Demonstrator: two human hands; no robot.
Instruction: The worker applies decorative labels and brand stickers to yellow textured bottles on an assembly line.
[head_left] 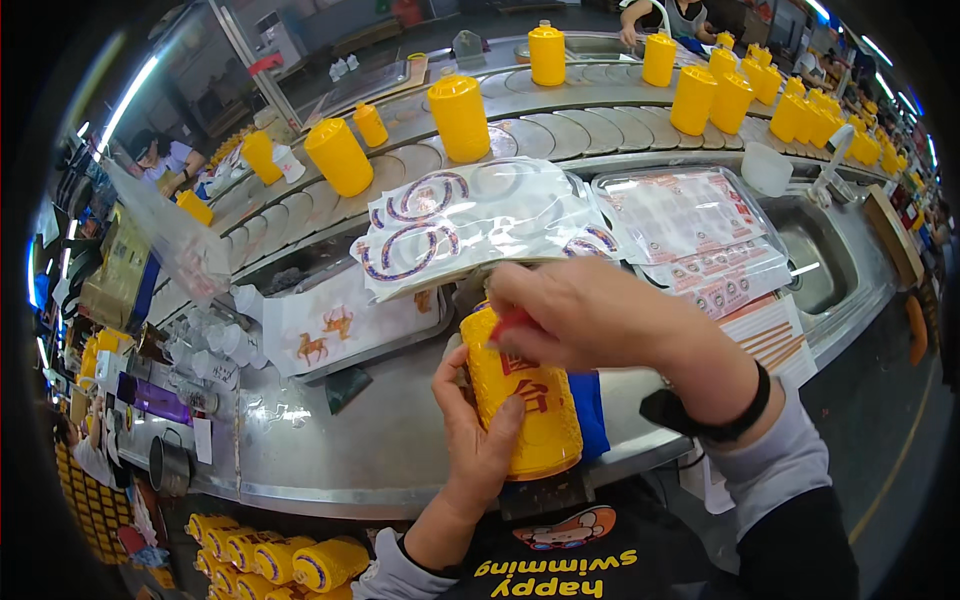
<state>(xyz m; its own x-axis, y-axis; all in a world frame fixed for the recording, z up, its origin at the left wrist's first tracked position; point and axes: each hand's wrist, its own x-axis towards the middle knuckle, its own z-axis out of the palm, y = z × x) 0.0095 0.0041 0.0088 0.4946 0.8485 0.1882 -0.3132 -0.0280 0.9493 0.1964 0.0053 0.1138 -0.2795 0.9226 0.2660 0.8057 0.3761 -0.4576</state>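
Observation:
A yellow textured bottle with red characters leans at a tilt over the front edge of the steel counter. My left hand is wrapped round its lower left side, thumb across the front. Up at the bottle's shoulder is my right hand, its fingers pinched on a small red piece pressed against the bottle; I cannot make out what kind of tool it is. The right hand hides the bottle's neck. Behind the bottle lies a blue cloth.
Decal sheets and a tray of printed sheets lie behind my hands; a tray with deer decals is left. Beyond, a conveyor carries yellow bottles. A sink is at right. Several finished-looking bottles lie stacked below left. Other people work farther off.

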